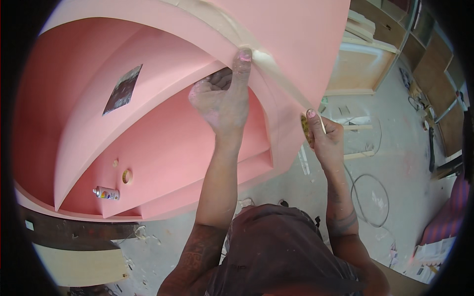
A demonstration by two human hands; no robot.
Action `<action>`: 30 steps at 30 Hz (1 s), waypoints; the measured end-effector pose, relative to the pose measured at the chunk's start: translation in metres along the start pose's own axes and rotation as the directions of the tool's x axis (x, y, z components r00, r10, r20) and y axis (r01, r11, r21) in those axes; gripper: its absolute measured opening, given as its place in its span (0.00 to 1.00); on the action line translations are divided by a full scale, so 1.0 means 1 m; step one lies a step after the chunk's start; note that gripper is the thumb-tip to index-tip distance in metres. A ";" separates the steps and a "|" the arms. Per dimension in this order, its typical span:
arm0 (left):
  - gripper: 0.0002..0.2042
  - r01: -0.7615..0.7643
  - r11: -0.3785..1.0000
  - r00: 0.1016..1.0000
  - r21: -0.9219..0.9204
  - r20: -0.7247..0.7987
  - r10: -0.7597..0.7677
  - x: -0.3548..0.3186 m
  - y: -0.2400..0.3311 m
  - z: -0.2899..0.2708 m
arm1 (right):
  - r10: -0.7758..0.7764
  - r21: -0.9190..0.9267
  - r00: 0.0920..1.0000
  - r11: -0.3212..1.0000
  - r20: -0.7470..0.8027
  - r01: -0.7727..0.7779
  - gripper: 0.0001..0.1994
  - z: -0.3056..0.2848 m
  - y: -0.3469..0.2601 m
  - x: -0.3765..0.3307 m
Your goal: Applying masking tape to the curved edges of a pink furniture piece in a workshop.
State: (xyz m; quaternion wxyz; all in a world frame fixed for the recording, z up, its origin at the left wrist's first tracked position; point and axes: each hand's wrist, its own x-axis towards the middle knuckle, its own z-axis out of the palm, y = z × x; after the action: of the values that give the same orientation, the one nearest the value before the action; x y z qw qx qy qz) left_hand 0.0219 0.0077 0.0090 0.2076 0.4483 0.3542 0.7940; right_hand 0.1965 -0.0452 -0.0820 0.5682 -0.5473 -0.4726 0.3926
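Observation:
A large pink curved shape (163, 17) with a hollowed, shelf-like inside fills the left and middle. A pale strip of masking tape (266, 64) runs along its curved rim. My left hand (224, 106) is closed over the rim, its thumb pressing on the strip and its fingers curled into the opening. At the shape's right edge, my right hand (327, 140) grips a roll of masking tape (305, 129), thumb on top. The strip stretches between my two hands. Part of the roll is hidden behind the fingers.
Inside the pink shape are a spray can (107, 193), another tape roll (127, 176) and a dark four-sided patch (122, 91). Wooden panels (360, 69) stand at the back right. A looped cable (387, 202) lies on the floor, with striped cloth (447, 212) far right.

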 end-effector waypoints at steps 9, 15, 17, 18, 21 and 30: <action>0.25 0.122 0.992 0.979 -0.040 0.171 -0.114 -0.012 -0.006 -0.012 | 0.121 0.029 0.980 0.991 0.157 -0.127 0.29 0.006 0.006 -0.001; 0.24 0.176 0.984 0.972 -0.043 0.166 -0.166 -0.011 0.000 -0.010 | 0.130 0.062 0.979 0.988 0.158 -0.141 0.27 0.014 0.000 -0.003; 0.24 0.163 0.984 0.974 -0.067 0.168 -0.150 -0.010 -0.001 -0.009 | 0.114 0.062 0.981 0.990 0.154 -0.125 0.26 0.014 0.002 -0.003; 0.24 0.149 0.984 0.976 -0.092 0.172 -0.132 -0.009 -0.002 -0.009 | 0.115 0.061 0.981 0.990 0.155 -0.126 0.26 0.014 0.003 -0.003; 0.24 0.162 0.982 0.976 -0.094 0.162 -0.145 -0.010 -0.001 -0.007 | 0.106 0.058 0.981 0.991 0.161 -0.117 0.26 0.013 0.008 -0.002; 0.23 0.140 0.986 0.982 -0.092 0.139 -0.127 -0.010 -0.005 -0.009 | 0.108 0.042 0.975 0.992 0.193 -0.118 0.28 0.013 0.008 -0.009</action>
State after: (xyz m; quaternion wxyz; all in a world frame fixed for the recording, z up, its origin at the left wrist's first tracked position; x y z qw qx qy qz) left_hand 0.0195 0.0016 -0.0038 0.3059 0.4643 0.3283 0.7636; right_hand 0.1822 -0.0495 -0.0917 0.5114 -0.5180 -0.4824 0.4873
